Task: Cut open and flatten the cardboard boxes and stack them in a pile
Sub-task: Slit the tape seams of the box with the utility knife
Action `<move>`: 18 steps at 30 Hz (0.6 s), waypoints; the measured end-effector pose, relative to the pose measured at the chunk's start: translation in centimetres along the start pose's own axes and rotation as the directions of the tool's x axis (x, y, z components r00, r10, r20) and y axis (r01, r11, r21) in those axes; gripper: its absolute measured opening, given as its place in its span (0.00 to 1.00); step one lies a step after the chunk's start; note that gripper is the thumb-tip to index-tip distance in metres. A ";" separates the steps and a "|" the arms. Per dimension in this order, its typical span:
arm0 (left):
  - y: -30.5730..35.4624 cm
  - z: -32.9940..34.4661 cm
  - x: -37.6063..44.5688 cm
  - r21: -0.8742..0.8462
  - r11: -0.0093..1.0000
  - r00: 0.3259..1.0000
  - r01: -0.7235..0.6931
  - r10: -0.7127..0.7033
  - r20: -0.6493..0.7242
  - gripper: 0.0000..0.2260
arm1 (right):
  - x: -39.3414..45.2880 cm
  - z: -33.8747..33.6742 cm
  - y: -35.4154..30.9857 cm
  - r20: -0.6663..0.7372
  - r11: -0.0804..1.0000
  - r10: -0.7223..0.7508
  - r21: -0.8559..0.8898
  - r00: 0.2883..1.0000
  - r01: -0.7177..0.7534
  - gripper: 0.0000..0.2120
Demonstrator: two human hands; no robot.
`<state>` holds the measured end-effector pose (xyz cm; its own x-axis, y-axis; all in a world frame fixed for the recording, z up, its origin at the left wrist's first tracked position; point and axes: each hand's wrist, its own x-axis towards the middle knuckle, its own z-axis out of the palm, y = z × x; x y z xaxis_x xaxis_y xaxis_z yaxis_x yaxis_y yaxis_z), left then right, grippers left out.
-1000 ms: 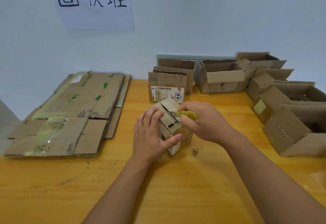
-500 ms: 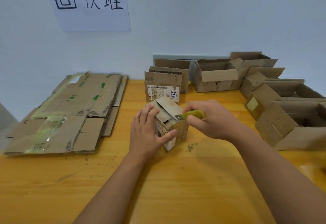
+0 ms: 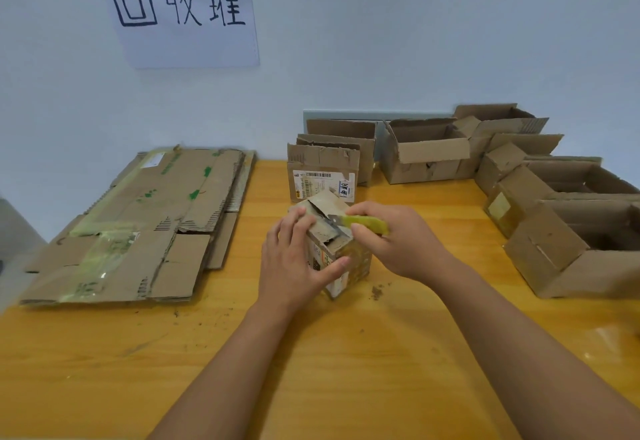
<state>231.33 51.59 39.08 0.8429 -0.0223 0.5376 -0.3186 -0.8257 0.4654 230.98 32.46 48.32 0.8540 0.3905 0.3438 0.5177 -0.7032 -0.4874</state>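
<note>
**Q:** Where is the box, and what holds it?

**A:** The box (image 3: pixel 334 249) stands at the centre of the worktop (image 3: pixel 311 370), one corner toward the person. The left hand (image 3: pixel 294 259) grasps its left side, fingers over the top edge, thumb pressed on the front face.

**Q:** State of the other hand?

**A:** The right hand (image 3: pixel 398 242) is clenched round a yellow-green knife (image 3: pixel 363 223). The blade points left into the torn top flaps of the box.

**Q:** Which relation governs the next move?

**A:** The knife's long axis lies nearly level, left to right, with the box directly left of the right hand. The blade tip points toward the left fingers (image 3: pixel 298 221), which lie close beside it. In my judgement, the cut should run away from those fingers.

**Q:** Surroundings?

**A:** The pile (image 3: pixel 138 228) of flattened cardboard lies at the left of the worktop, well apart from the box. Uncut boxes (image 3: pixel 429 152) stand along the back and right edges. Cardboard crumbs (image 3: pixel 377 291) lie just right of the box. A handwritten sign (image 3: pixel 180 9) hangs on the wall above the pile.
</note>
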 end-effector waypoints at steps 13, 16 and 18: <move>0.3 0.3 0.0 0.007 1.000 1.000 0.006 -0.005 -0.026 0.37 | 0.2 -0.2 -0.9 0.062 0.986 -0.024 -0.161 0.998 0.033 0.10; 0.3 0.4 -0.1 0.008 1.000 1.000 0.017 -0.017 -0.019 0.37 | -0.5 -0.6 -0.5 0.063 0.990 -0.032 -0.138 0.998 0.040 0.08; 0.3 0.5 -0.1 0.003 1.000 1.000 0.015 -0.015 -0.016 0.37 | -1.0 -0.8 -0.3 0.045 0.992 -0.046 -0.112 0.998 0.050 0.10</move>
<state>231.36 51.11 38.83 0.8405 -0.0003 0.5418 -0.3042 -0.8278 0.4714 229.95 31.80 48.75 0.8309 0.4484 0.3293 0.5511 -0.7448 -0.3763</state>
